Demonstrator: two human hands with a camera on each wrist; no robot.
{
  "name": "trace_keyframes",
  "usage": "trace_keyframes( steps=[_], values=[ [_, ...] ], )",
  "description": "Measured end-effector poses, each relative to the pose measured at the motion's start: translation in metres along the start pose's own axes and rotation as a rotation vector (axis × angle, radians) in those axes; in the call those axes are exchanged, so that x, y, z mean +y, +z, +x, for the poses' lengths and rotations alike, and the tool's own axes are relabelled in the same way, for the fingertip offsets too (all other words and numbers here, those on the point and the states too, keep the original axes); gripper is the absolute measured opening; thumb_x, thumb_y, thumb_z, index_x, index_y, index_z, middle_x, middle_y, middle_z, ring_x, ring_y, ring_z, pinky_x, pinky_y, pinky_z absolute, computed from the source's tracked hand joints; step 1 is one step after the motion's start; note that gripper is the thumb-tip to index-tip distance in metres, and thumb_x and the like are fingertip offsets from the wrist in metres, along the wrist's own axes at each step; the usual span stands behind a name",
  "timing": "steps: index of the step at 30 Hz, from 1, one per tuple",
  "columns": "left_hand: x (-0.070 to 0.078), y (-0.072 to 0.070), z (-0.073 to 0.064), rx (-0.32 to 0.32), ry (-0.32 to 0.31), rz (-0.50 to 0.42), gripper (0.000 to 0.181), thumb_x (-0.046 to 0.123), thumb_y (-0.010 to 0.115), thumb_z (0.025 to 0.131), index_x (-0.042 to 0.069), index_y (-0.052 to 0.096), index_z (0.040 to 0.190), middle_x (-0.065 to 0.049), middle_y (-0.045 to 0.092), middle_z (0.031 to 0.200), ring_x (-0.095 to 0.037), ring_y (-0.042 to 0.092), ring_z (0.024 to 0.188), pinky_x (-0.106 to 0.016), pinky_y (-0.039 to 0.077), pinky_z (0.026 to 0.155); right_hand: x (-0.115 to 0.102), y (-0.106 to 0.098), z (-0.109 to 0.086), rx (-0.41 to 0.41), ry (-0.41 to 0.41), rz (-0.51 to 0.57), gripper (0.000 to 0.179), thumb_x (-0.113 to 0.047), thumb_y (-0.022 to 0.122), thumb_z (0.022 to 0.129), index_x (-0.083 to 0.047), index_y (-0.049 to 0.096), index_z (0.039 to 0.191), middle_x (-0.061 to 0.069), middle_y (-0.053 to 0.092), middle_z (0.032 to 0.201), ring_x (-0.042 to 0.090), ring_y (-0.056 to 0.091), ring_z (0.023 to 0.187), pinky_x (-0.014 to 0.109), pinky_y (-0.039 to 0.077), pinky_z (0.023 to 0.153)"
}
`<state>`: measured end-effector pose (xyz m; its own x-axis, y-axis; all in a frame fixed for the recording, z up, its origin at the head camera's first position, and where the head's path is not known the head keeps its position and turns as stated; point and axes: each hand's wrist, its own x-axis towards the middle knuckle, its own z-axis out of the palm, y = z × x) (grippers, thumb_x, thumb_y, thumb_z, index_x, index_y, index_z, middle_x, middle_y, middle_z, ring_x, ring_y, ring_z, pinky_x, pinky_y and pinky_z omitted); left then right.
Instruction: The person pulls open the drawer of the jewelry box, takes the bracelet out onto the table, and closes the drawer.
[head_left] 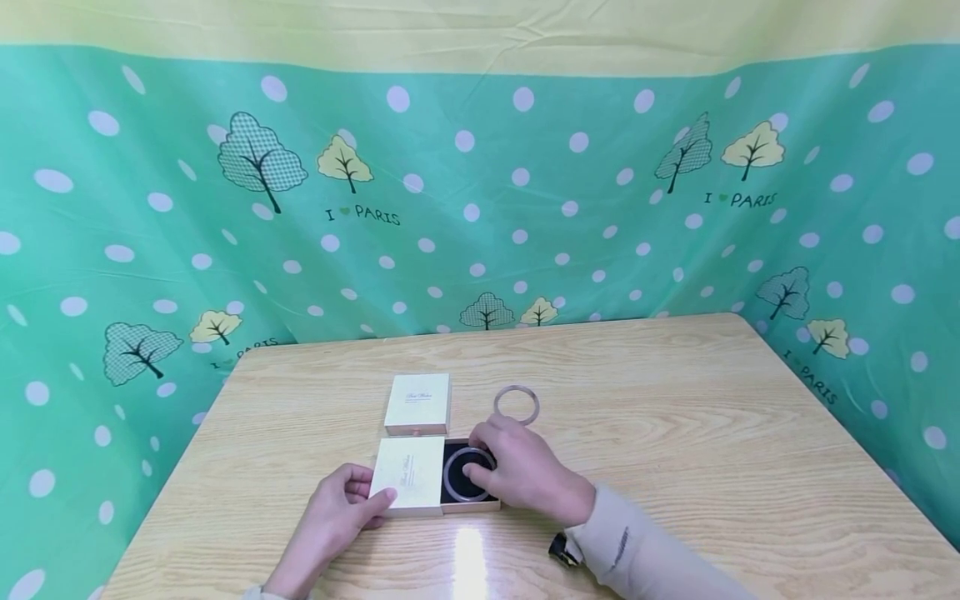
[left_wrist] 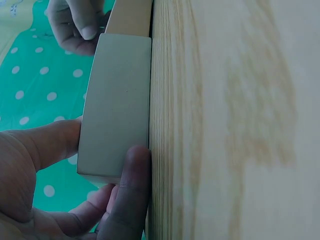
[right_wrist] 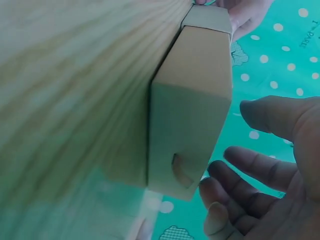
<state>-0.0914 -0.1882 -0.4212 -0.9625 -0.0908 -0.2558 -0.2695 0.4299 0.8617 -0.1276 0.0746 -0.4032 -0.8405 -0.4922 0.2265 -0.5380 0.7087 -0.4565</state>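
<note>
On the table lies a cream slide-out gift box with lettering on its lid. Its drawer is pulled out to the right and shows a black insert. A greyish bangle lies in that drawer. My left hand holds the sleeve's left end, thumb on top; the left wrist view shows its fingers against the end and side of the sleeve. Over the drawer is my right hand, thumb above the bangle's middle. The right wrist view shows its thumb and fingers apart, beside the drawer front, holding nothing visible.
A second cream box sits closed just behind the first one. Another bangle lies on the wooden table behind my right hand. A green dotted cloth hangs around the table's back and sides.
</note>
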Motion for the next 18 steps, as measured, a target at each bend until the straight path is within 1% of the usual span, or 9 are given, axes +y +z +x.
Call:
trace_keyframes(
  steps=[3,9,13,18],
  values=[
    [0.000,0.000,0.000,0.000,0.004,0.000,0.046,0.009,0.079,0.077,-0.011,0.052,0.109,-0.016,0.053,0.091,-0.020,0.057,0.076,-0.028,0.057,0.062,-0.004,0.000,0.002,0.001,-0.018,-0.041,0.031,-0.036,0.069,0.085,-0.013,0.066,0.106,-0.004,0.058,0.095,0.007,0.052,0.081,0.024,0.049,0.069],
    [0.000,0.001,0.000,0.004,0.004,-0.006,0.046,0.009,0.079,0.076,-0.011,0.052,0.108,-0.016,0.053,0.091,-0.020,0.057,0.074,-0.028,0.057,0.061,-0.010,0.000,0.004,0.034,-0.058,-0.133,0.034,-0.037,0.070,0.083,-0.012,0.067,0.106,-0.003,0.060,0.093,0.010,0.055,0.082,0.025,0.050,0.067],
    [0.000,0.001,0.000,0.004,0.005,-0.006,0.046,0.009,0.079,0.076,-0.011,0.052,0.108,-0.016,0.053,0.091,-0.020,0.057,0.075,-0.028,0.057,0.061,-0.011,0.003,0.005,0.041,-0.065,-0.186,0.038,-0.041,0.068,0.083,-0.011,0.068,0.106,-0.002,0.061,0.091,0.010,0.053,0.077,0.024,0.046,0.060],
    [-0.001,0.001,0.001,0.002,0.007,-0.002,0.046,0.009,0.079,0.077,-0.011,0.052,0.109,-0.015,0.053,0.091,-0.020,0.057,0.075,-0.028,0.057,0.062,-0.013,0.005,0.007,0.043,-0.065,-0.241,0.037,-0.042,0.068,0.084,-0.011,0.068,0.104,-0.004,0.058,0.083,0.008,0.049,0.069,0.022,0.039,0.053]
  ],
)
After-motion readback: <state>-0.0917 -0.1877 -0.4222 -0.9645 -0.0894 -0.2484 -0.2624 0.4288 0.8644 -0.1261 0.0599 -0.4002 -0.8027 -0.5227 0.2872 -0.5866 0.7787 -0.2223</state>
